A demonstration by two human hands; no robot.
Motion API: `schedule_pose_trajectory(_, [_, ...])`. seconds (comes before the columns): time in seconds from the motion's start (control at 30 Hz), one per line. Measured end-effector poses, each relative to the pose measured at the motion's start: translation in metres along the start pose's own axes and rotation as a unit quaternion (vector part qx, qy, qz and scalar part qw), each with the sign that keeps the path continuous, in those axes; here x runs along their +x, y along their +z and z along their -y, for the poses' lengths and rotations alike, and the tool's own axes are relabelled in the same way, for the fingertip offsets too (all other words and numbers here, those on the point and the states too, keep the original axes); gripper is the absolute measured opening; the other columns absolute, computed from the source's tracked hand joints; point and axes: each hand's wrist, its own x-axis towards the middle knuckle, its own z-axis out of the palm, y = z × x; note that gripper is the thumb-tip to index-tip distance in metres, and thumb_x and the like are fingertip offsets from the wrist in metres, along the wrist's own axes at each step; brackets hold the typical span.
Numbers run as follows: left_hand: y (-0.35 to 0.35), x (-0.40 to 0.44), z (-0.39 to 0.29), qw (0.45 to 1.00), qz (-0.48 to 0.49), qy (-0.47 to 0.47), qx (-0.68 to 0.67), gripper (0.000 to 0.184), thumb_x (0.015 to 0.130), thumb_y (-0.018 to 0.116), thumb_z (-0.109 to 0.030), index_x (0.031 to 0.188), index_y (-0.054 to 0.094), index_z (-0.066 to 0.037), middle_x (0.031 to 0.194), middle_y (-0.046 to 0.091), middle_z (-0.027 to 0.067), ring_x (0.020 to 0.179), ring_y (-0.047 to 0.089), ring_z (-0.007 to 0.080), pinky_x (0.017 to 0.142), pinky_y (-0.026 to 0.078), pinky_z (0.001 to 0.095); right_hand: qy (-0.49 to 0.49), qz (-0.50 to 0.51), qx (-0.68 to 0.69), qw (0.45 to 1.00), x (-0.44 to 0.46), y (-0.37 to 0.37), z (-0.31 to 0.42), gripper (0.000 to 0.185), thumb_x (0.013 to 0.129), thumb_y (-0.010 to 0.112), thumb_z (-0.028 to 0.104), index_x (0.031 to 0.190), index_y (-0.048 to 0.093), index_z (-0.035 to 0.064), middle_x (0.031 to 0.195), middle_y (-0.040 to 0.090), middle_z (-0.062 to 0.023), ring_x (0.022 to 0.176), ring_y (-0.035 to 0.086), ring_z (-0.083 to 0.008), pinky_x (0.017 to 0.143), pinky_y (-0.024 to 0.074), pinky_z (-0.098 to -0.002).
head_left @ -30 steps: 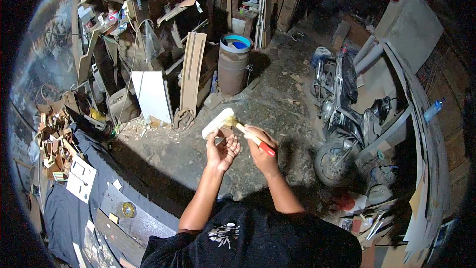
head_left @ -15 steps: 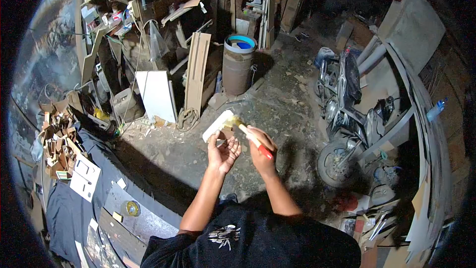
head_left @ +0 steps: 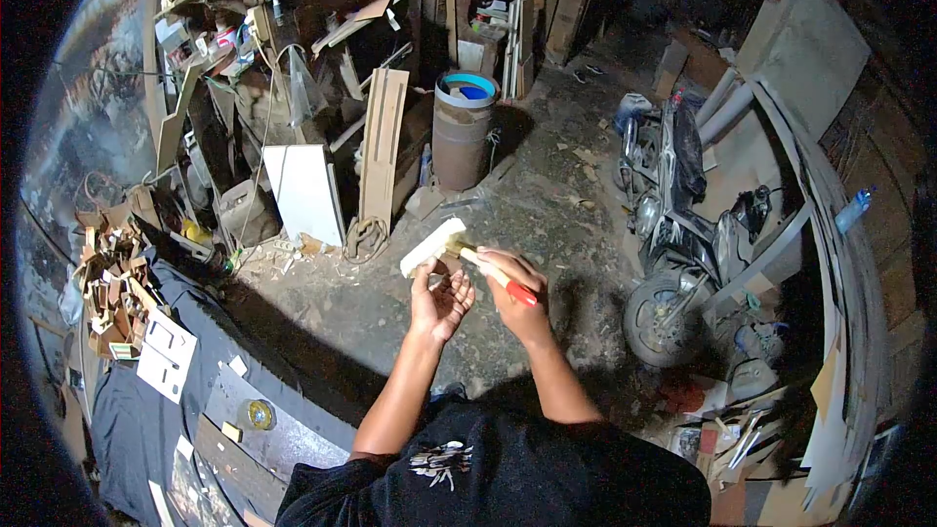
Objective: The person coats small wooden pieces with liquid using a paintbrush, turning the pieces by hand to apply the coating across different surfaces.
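Note:
My left hand (head_left: 442,308), palm up, grips a pale, flat-sided piece (head_left: 433,246) between thumb and fingers, tilted up away from me. In my right hand (head_left: 517,301) is a paintbrush (head_left: 521,293) with a light handle and a red end. Its bristles are at the near right side of the pale piece, partly blurred, so whether they touch it I cannot tell. Below and to the left, a glass jar (head_left: 260,415) with yellowish contents stands on the grey board (head_left: 310,426) of the bench, beside a small yellowish block (head_left: 231,431).
On the cloth-covered bench (head_left: 127,420) lie a heap of wood offcuts (head_left: 122,298) and a white panel with slots (head_left: 167,354). A barrel (head_left: 463,141), leaning boards (head_left: 384,146) and a white panel (head_left: 303,193) stand ahead. At right are a motorcycle (head_left: 669,224) and bent sheets (head_left: 830,234).
The brush head has shifted slightly down against the pale piece, and its handle lies flatter. My left hand still holds the piece in nearly the same spot. The camera view has turned a little.

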Motion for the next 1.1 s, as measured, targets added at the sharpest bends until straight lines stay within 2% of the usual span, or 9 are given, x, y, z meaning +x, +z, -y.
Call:
schedule_pose_trajectory(0.07, [-0.003,0.002,0.001,1.0,0.007,0.0,0.011,0.056,0.08,0.071,-0.051,0.094,0.059,0.002,0.085,0.066,0.0089,0.083,0.065,0.0224,0.087,0.051,0.0391,-0.014,0.013,0.027,0.999,-0.001,0.001,0.001,0.025,0.082,0.062,-0.01,0.106,0.066,-0.0013,0.107,0.07,-0.0159,0.099,0.068,-0.0291,0.087,0.0542,-0.0356])
schedule_pose_trajectory(0.17, [-0.001,0.0,-0.001,1.0,-0.017,0.001,-0.004,0.056,0.081,0.07,-0.051,0.095,0.059,0.002,0.086,0.066,0.0087,0.084,0.065,0.0226,0.088,0.051,0.0391,0.075,0.029,0.047,0.996,-0.006,-0.002,-0.01,0.026,0.082,0.063,-0.008,0.107,0.067,-0.0014,0.107,0.07,-0.0155,0.1,0.069,-0.0287,0.086,0.054,-0.0345])
schedule_pose_trajectory(0.27, [-0.003,-0.001,-0.001,1.0,-0.008,0.004,-0.016,0.054,0.081,0.07,-0.05,0.096,0.059,0.001,0.087,0.067,0.0087,0.085,0.066,0.0224,0.088,0.051,0.0395,0.062,0.048,-0.017,0.997,-0.005,-0.009,-0.017,0.026,0.082,0.063,-0.008,0.107,0.067,-0.0012,0.108,0.07,-0.0151,0.1,0.068,-0.028,0.087,0.0534,-0.0342])
schedule_pose_trajectory(0.53, [0.002,-0.004,-0.003,0.999,-0.023,0.024,0.016,0.051,0.081,0.071,-0.049,0.093,0.059,0.0,0.087,0.067,0.008,0.086,0.066,0.0222,0.086,0.052,0.0399,0.073,0.045,0.091,0.992,-0.005,-0.005,-0.007,0.025,0.083,0.062,-0.008,0.107,0.066,-0.0023,0.111,0.069,-0.0152,0.105,0.067,-0.024,0.091,0.0513,-0.0318])
schedule_pose_trajectory(0.63, [0.001,-0.006,-0.006,0.998,-0.029,0.044,-0.023,0.051,0.081,0.071,-0.049,0.091,0.06,0.0,0.085,0.068,0.0082,0.086,0.066,0.0219,0.087,0.052,0.0402,0.165,0.038,0.091,0.981,-0.014,-0.007,-0.026,0.024,0.085,0.062,-0.009,0.108,0.066,-0.0027,0.111,0.069,-0.0147,0.105,0.066,-0.023,0.092,0.0506,-0.0319])
schedule_pose_trajectory(0.73, [0.006,-0.011,-0.009,0.999,0.01,0.037,-0.01,0.045,0.081,0.073,-0.046,0.087,0.059,-0.003,0.088,0.067,0.0088,0.085,0.066,0.0229,0.085,0.053,0.04,0.068,0.014,0.056,0.996,-0.014,-0.005,-0.028,0.028,0.083,0.061,-0.01,0.109,0.066,-0.001,0.11,0.069,-0.0146,0.102,0.067,-0.0262,0.089,0.052,-0.0334])
schedule_pose_trajectory(0.77, [0.006,-0.012,-0.008,0.999,0.015,0.03,-0.025,0.052,0.08,0.073,-0.047,0.095,0.06,0.002,0.088,0.067,0.0094,0.086,0.066,0.0235,0.085,0.053,0.0408,0.035,0.006,0.051,0.998,-0.015,-0.003,-0.027,0.028,0.081,0.063,-0.01,0.108,0.066,-0.0005,0.11,0.069,-0.015,0.103,0.067,-0.028,0.089,0.0522,-0.0344])
schedule_pose_trajectory(1.0, [0.007,-0.011,-0.011,0.999,-0.001,0.024,-0.034,0.053,0.082,0.071,-0.048,0.096,0.059,0.002,0.087,0.067,0.0089,0.086,0.065,0.0225,0.088,0.051,0.0411,0.019,-0.011,0.026,0.999,-0.016,-0.006,-0.016,0.025,0.081,0.065,-0.011,0.104,0.066,-0.0023,0.109,0.069,-0.0158,0.103,0.067,-0.0264,0.091,0.0516,-0.0344])
schedule_pose_trajectory(1.1, [0.002,-0.004,-0.009,1.0,0.015,0.026,0.004,0.052,0.083,0.071,-0.048,0.095,0.06,0.001,0.087,0.067,0.0086,0.085,0.065,0.022,0.087,0.052,0.0406,-0.033,-0.013,0.02,0.999,-0.011,-0.002,-0.007,0.025,0.079,0.068,-0.011,0.101,0.066,-0.001,0.108,0.07,-0.0161,0.099,0.068,-0.029,0.088,0.0533,-0.0346])
